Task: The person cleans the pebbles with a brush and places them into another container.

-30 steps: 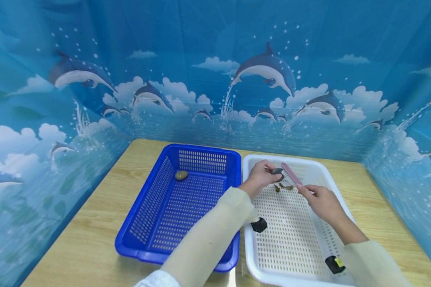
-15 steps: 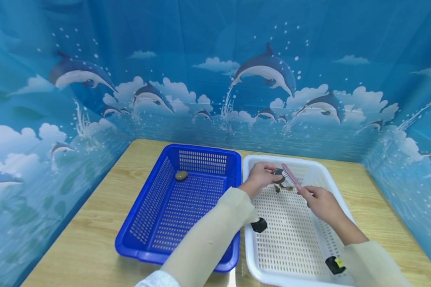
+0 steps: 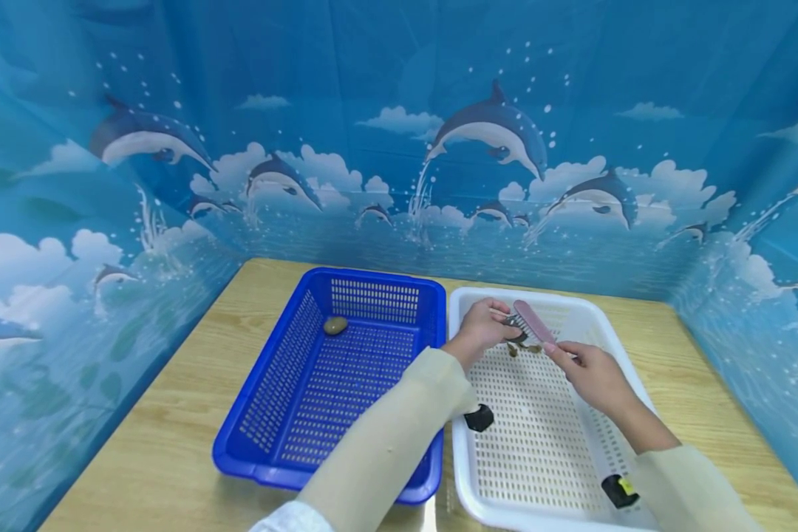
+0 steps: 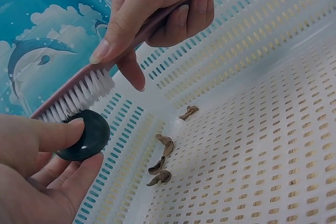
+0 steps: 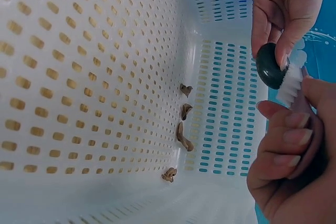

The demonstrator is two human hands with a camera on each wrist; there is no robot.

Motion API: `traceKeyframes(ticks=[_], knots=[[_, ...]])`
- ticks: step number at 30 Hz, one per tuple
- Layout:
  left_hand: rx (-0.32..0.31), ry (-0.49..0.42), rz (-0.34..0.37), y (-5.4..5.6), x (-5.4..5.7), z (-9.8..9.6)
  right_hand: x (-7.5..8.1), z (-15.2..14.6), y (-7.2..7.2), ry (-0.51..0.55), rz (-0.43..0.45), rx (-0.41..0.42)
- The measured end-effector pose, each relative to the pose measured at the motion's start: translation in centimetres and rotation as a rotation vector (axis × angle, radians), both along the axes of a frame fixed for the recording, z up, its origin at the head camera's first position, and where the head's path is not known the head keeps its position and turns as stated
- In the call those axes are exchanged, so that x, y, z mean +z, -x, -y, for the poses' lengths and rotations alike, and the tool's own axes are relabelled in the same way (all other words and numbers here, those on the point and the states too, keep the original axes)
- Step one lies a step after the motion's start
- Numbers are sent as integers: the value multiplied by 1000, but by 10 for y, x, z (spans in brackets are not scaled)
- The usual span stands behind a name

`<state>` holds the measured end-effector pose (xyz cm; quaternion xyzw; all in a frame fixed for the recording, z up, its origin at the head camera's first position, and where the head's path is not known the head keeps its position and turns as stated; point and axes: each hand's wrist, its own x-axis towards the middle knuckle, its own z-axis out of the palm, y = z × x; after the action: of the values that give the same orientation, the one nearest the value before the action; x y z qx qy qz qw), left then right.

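My left hand (image 3: 482,326) pinches a smooth dark green stone (image 4: 93,139) between thumb and fingers, above the far end of the white basket (image 3: 462,458). In my right hand (image 3: 590,375) is the handle of a pink brush (image 3: 534,321) with white bristles (image 4: 86,94). Its bristles touch the upper side of the stone in the left wrist view. Below the hands, several curled brown scraps (image 4: 165,144) lie on the basket floor near its far wall. The fingers and bristles hide part of the stone.
A blue basket (image 3: 239,436) stands left of the white one, with a brownish stone (image 3: 335,325) inside near its far left corner. Both baskets sit on a wooden table (image 3: 166,414). A dolphin-print curtain (image 3: 386,133) rises behind and at the sides.
The brush has shifted slightly left over the stone and turned, so more of its pink back shows. My left hand stays nearly still with the stone.
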<state>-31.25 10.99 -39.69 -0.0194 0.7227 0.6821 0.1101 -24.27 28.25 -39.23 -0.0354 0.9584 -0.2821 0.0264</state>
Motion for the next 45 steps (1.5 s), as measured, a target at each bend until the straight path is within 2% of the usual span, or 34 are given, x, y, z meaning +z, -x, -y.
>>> traceKeyframes(ticks=[6,14,23,29,32,39,41,45], knots=[[-24,37,25,-1,0,-1,-1,0,1,-3,26,-6],[26,17,48,-1,2,-1,-2,-1,2,2,44,-11],[119,-23,0,3,1,1,-2,-2,3,-29,49,12],[135,-36,-33,4,-2,0,-3,-3,0,-38,30,33],[139,-27,-41,3,1,0,-2,-4,0,-29,15,33],[122,-150,34,0,1,6,-4,-3,1,-13,-12,27],[130,-182,37,0,0,5,-4,-3,0,-12,-17,27],[143,-225,-7,1,-1,2,-2,-3,-3,-28,-14,27]])
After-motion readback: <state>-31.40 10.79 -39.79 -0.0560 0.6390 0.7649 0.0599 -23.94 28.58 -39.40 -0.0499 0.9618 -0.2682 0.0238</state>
